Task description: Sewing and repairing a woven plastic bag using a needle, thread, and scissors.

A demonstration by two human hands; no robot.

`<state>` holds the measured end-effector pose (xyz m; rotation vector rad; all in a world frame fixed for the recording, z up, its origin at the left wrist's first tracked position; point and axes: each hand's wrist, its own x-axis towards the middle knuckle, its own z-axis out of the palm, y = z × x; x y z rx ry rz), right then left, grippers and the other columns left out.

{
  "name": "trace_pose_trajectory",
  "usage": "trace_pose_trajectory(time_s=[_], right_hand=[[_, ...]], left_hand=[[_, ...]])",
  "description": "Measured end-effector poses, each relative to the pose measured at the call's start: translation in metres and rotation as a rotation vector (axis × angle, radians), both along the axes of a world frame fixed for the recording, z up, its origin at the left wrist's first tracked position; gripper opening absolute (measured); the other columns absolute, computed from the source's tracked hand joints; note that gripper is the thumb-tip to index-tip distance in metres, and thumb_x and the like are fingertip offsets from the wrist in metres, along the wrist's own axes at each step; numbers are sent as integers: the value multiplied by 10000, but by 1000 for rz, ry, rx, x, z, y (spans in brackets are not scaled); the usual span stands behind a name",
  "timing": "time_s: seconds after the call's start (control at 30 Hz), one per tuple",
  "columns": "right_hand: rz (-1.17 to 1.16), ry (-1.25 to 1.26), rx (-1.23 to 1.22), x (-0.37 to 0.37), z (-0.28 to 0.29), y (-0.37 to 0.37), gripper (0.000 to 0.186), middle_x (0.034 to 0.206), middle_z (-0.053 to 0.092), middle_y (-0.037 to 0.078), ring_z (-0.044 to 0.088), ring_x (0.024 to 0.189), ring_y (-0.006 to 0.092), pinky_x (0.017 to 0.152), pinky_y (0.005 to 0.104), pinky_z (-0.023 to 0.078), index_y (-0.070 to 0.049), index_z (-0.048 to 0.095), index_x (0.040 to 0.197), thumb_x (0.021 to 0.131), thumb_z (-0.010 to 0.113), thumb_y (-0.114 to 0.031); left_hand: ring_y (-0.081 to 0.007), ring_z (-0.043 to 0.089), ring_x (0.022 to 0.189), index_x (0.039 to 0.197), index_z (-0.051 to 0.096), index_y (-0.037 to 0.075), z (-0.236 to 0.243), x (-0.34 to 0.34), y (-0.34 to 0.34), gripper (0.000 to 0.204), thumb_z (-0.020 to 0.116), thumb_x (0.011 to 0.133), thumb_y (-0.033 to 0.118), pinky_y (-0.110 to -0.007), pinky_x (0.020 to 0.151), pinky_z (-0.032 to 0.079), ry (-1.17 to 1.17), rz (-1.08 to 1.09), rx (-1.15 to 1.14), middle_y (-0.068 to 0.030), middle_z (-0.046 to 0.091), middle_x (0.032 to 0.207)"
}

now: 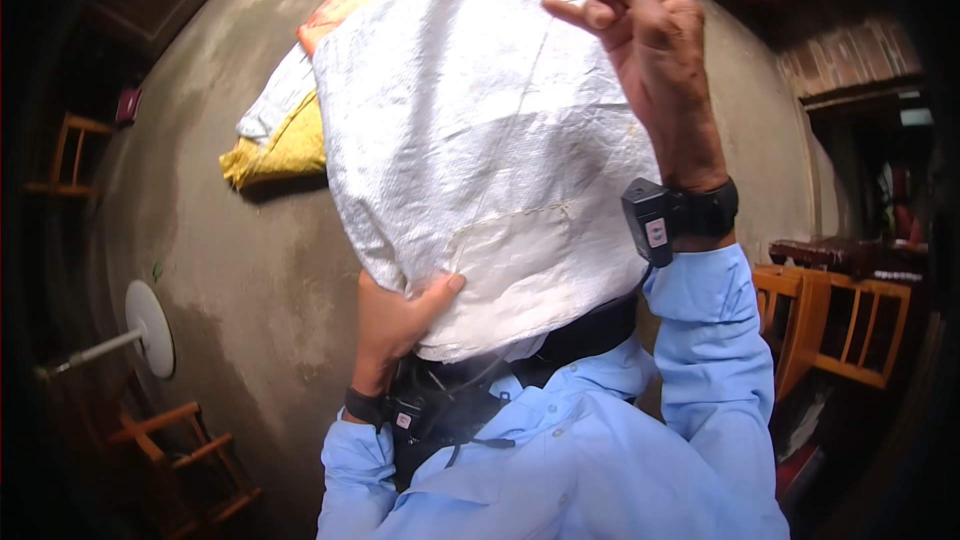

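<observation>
Left hand (pixel 395 318) grips the edge of a white woven sack (pixel 460 130) at the sack's seven o'clock, thumb on top; right hand (pixel 640 25), at its two o'clock, pinches what looks like a fine thread (pixel 527 80). The sack spans from the view's centre to twelve, a pale stitched patch (pixel 510 258) near its six. A yellow sack (pixel 285 150) lies at ten.

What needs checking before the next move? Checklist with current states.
1. Left hand gripping the white woven sack: ok, thumb on top at its lower-left edge.
2. White, roughly rectangular patch lying flat: ok, no large fold visible.
3. Stitching along the patch's upper edge: ok, visible.
4. Thin grey thread free of tangles: cannot tell, too fine.
5. Right hand's hold: cannot tell, detail too small.
</observation>
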<state>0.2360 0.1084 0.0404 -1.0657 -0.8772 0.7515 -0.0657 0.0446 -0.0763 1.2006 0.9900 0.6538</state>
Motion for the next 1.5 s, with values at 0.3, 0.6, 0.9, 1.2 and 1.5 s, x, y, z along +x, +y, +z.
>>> trace_pose_trajectory(time_s=[0.3,0.6,0.9,1.2,1.5], right_hand=[[-56,-16,97,26,-24,-4,209,791,619,68,691,729,133,887,492,672,99,638,989,1032,545,-83],[-194,245,157,27,-50,11,234,760,617,99,720,628,200,631,415,692,88,582,794,981,534,-44],[-224,-600,-139,-18,-83,-82,191,757,707,235,742,705,346,646,448,577,58,608,895,967,609,-119],[-304,-641,74,-54,-157,-90,133,778,536,25,578,718,165,668,276,506,-49,558,884,912,543,80],[-190,-339,-358,-40,-97,-110,121,714,701,183,752,696,323,646,418,584,0,614,946,1004,590,-103]], left_hand=[[-164,704,897,1141,715,-45,3,-16,15,483,918,756,165,-323,839,564,171,-107,-36,-112,749,1040],[-331,589,1244,1460,481,-73,-28,-33,16,804,830,764,129,-416,1088,449,309,-90,186,-224,585,1396],[-365,512,1356,1558,332,-73,27,-6,-19,841,733,866,188,-421,1156,387,246,-24,57,-264,439,1545],[-162,636,861,1080,709,-19,50,-90,54,200,748,913,84,-322,798,522,607,-450,266,-52,685,940],[-172,701,975,1255,655,-17,78,16,53,305,704,957,24,-310,870,556,397,-431,728,-106,728,1068]])
